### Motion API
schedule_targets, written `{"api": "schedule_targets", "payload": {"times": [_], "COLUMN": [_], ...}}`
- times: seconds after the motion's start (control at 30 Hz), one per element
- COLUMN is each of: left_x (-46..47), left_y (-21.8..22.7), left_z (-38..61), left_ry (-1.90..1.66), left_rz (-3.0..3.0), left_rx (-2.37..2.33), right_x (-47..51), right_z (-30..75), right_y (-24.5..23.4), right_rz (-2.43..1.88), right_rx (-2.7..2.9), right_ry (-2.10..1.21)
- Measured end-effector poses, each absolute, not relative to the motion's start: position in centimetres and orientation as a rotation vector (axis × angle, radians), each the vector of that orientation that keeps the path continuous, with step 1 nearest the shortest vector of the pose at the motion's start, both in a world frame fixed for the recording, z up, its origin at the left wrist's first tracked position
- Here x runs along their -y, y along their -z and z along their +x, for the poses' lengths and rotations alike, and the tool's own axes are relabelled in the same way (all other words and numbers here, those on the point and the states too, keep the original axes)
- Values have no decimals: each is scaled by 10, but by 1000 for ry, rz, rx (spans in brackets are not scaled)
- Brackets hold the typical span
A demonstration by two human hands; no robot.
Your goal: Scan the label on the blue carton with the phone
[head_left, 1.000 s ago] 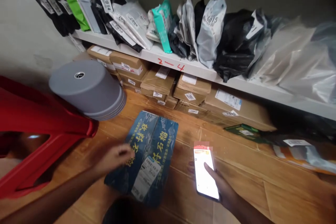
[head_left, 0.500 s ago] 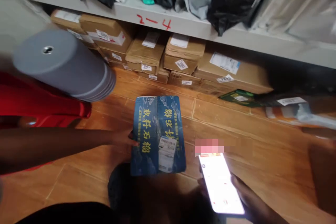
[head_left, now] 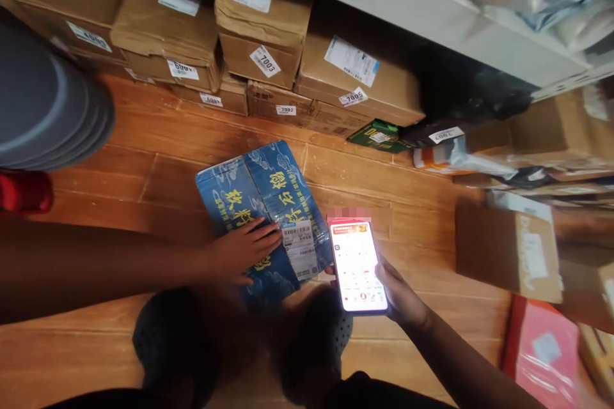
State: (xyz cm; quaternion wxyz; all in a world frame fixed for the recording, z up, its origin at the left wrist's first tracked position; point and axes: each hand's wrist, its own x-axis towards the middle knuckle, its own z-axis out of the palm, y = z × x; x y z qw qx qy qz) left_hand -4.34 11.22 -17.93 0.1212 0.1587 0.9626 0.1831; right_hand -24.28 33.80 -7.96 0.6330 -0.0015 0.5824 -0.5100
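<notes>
A blue cardboard box (head_left: 268, 172) with yellow characters sits tilted on the wooden floor before my feet. My left hand (head_left: 249, 246) lies on its top with fingers stretched out, beside a white shipping label (head_left: 300, 248). In my right hand (head_left: 400, 291) is a smartphone (head_left: 359, 268), its bright screen facing up, held just right of the box. The phone's screen shows a red banner at the top and small icons below; part of the area above it is blurred out.
Brown cartons (head_left: 261, 32) with numbered labels line the floor under a pale shelf (head_left: 384, 0). A grey stack of round tubs (head_left: 48, 96) stands at left. More cartons (head_left: 503, 249) and a pink package (head_left: 547, 345) lie at right. Dark clogs (head_left: 163, 339) are below.
My left hand has gone from the box's left edge onto its top. The box now sits rotated. The phone has come closer to the box, and the view has swung right.
</notes>
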Motion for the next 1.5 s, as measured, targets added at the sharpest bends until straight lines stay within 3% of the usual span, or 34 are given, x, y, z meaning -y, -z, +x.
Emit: {"api": "schedule_targets", "payload": {"times": [0.63,0.9,1.2,1.5], "left_x": [-107,-106,-107,-105], "left_y": [187,183,190,180], "left_z": [-41,-36,-23,-26], "left_ry": [-737,-779,-715,-739], "left_rz": [452,437,484,464], "left_rx": [-2679,-2643,-2805,-2704], "right_x": [-330,-338,-353,-342], "right_z": [-242,-233,-200,-191], "right_y": [102,95,83,72], "right_rz": [272,156,-24,-23], "right_rx": [-1504,-1482,-1249,-1232], "right_ry": [1434,1383,1109,1165]}}
